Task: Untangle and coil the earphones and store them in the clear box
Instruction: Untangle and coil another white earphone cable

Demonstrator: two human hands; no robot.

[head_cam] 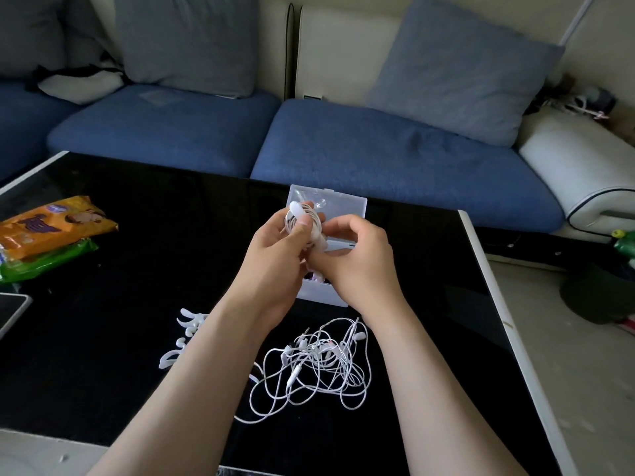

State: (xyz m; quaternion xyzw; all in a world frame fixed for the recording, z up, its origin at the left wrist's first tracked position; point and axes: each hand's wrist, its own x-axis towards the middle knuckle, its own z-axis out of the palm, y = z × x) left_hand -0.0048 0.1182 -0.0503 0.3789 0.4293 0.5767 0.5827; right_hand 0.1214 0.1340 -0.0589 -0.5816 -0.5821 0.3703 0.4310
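Two hands meet above the middle of the black table [171,235], directly over the clear box [323,295]. The left hand [275,255] grips a coiled earphone [304,216]: the white cable is wound in loops around its raised fingers, and the thumb presses the loops from the near side. One earbud sticks out at the top left of the coil. The right hand [357,259] is curled, with thumb and forefinger pinching the cable at the coil's lower right edge, so both hands touch the same coil. The coil sits at the fingertips of both hands, clear of the palms, and above the box's open compartment. The box lid [343,204] stands open behind the hands. Something pale lies inside the box, mostly hidden by the hands. A loose tangle of earphones [323,362] lies on the table just nearer than the box, between the two forearms and not touched by either hand. White ear hooks [187,326] lie to the left of the tangle. Snack packets [51,231] rest near the table's left edge. A blue sofa [378,149] stands beyond the table.
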